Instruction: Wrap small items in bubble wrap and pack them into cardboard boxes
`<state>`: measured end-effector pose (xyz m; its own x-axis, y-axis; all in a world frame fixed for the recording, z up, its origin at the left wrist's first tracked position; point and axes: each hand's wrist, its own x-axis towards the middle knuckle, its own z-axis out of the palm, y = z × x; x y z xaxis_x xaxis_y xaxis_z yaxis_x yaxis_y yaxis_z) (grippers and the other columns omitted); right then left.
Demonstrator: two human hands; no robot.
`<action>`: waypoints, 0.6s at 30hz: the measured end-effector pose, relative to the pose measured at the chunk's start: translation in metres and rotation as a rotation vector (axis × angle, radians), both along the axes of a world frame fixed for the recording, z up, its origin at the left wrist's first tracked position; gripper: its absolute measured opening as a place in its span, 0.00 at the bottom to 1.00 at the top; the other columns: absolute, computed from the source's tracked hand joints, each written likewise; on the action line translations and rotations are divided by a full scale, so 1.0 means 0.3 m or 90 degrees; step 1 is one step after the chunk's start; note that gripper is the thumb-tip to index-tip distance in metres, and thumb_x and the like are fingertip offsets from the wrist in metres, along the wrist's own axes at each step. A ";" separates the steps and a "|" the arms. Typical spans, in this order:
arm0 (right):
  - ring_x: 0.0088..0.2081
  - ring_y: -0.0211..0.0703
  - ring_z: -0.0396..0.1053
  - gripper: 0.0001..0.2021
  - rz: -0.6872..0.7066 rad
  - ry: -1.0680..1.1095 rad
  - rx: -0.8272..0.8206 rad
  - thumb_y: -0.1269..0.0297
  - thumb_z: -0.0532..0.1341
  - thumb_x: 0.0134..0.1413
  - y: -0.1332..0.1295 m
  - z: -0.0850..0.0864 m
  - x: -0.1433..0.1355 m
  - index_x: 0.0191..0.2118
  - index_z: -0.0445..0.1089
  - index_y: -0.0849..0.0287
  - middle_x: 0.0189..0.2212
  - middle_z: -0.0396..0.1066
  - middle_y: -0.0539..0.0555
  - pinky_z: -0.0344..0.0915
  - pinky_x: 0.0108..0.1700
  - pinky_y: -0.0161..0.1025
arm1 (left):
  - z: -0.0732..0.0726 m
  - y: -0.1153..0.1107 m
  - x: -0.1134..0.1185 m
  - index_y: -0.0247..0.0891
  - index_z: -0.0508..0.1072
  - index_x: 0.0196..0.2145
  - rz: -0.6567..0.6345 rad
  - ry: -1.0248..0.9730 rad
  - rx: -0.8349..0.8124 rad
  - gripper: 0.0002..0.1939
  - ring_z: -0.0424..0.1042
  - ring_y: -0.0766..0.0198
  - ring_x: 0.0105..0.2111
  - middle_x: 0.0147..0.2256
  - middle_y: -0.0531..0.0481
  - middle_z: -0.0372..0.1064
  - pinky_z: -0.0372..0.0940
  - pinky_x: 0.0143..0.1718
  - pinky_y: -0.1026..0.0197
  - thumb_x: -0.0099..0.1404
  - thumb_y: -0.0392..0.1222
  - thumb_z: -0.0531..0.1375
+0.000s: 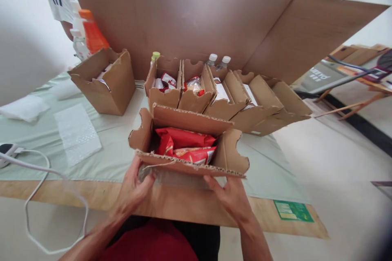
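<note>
Our left hand (137, 185) and right hand (229, 195), grip partly closed, hold one carton (190, 166). It contains two red packets (196, 138). Beyond our grip, leftward, stands one orange bottle (93, 34).

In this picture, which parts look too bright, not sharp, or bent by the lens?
All in the head view: a washed-out bright patch at the top edge; pale sheen on the tall cardboard panel; stretching toward the sides, probably from a wide lens; softness on the orange-capped bottle; clearer red packets; a dark blur at lower right.
</note>
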<state>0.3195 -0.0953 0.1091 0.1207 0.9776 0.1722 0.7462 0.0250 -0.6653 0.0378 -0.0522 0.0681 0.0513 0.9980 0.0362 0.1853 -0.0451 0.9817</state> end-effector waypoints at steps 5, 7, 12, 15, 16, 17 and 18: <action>0.39 0.60 0.79 0.21 -0.112 0.032 0.025 0.44 0.63 0.52 0.167 -0.034 0.104 0.39 0.76 0.58 0.35 0.81 0.62 0.76 0.40 0.50 | -0.022 0.227 0.130 0.35 0.63 0.63 -0.060 -0.034 0.049 0.35 0.67 0.46 0.62 0.61 0.38 0.67 0.61 0.64 0.44 0.59 0.45 0.60; 0.36 0.54 0.78 0.22 -0.136 0.070 0.017 0.45 0.62 0.54 0.182 -0.072 0.114 0.44 0.74 0.59 0.38 0.80 0.61 0.75 0.34 0.45 | -0.048 0.266 0.154 0.35 0.62 0.65 -0.088 -0.028 0.044 0.36 0.66 0.45 0.63 0.62 0.37 0.67 0.60 0.65 0.42 0.59 0.43 0.59; 0.43 0.53 0.80 0.26 -0.177 0.116 0.011 0.47 0.60 0.59 0.077 -0.193 0.081 0.53 0.73 0.62 0.45 0.81 0.63 0.77 0.44 0.47 | -0.103 0.225 0.097 0.37 0.57 0.69 -0.099 0.012 0.016 0.38 0.62 0.46 0.67 0.67 0.37 0.61 0.57 0.68 0.41 0.64 0.42 0.60; 0.48 0.55 0.79 0.23 -0.216 0.070 0.019 0.48 0.59 0.63 -0.016 -0.230 0.039 0.53 0.75 0.59 0.49 0.80 0.62 0.75 0.51 0.49 | -0.103 0.167 0.023 0.39 0.64 0.66 -0.093 0.048 -0.011 0.31 0.69 0.47 0.62 0.63 0.37 0.68 0.63 0.64 0.42 0.65 0.43 0.59; 0.49 0.55 0.79 0.21 -0.208 0.048 0.025 0.49 0.59 0.64 -0.035 -0.233 0.021 0.52 0.76 0.58 0.49 0.81 0.60 0.75 0.52 0.49 | -0.100 0.146 0.000 0.40 0.68 0.63 -0.090 0.058 -0.016 0.29 0.71 0.48 0.60 0.62 0.38 0.70 0.64 0.64 0.42 0.65 0.42 0.59; 0.49 0.54 0.79 0.18 -0.186 0.030 0.036 0.50 0.59 0.65 -0.045 -0.231 0.000 0.50 0.77 0.57 0.48 0.81 0.59 0.75 0.52 0.48 | -0.097 0.124 -0.020 0.41 0.71 0.61 -0.091 0.065 -0.016 0.26 0.72 0.48 0.60 0.61 0.40 0.71 0.64 0.64 0.42 0.64 0.41 0.60; 0.49 0.54 0.79 0.16 -0.151 0.017 0.050 0.52 0.60 0.65 -0.044 -0.224 -0.027 0.48 0.78 0.56 0.47 0.81 0.58 0.75 0.51 0.47 | -0.094 0.100 -0.037 0.42 0.73 0.59 -0.093 0.071 -0.012 0.25 0.71 0.48 0.60 0.61 0.40 0.71 0.64 0.64 0.42 0.64 0.40 0.60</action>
